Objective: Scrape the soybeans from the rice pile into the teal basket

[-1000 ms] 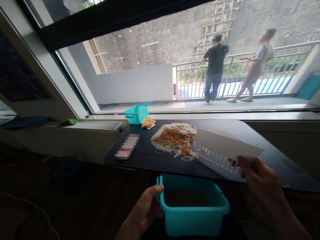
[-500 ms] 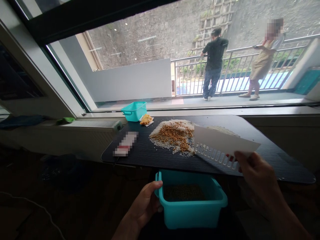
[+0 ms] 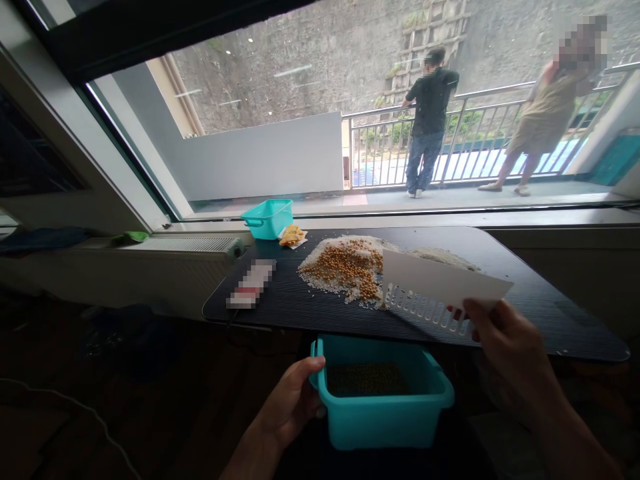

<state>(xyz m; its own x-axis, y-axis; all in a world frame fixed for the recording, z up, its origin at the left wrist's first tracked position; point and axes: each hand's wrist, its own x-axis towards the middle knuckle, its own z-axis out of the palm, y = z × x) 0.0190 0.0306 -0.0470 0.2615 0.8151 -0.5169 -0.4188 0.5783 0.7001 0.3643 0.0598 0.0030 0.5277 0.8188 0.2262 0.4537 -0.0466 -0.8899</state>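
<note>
Left hand [image 3: 291, 399] grips the teal tub [image 3: 383, 423] just below the table [image 3: 285, 303] edge — dark grains [image 3: 367, 380] already inside — and right hand [image 3: 510, 341] pinches a slotted white sheet [image 3: 440, 277]. Past that, plenty's left: one bean-and-white-grain pile [image 3: 345, 263], all mixed up.

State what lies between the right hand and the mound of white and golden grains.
The head view shows a white slotted sheet, held by the right hand, extending towards the mound.
</note>
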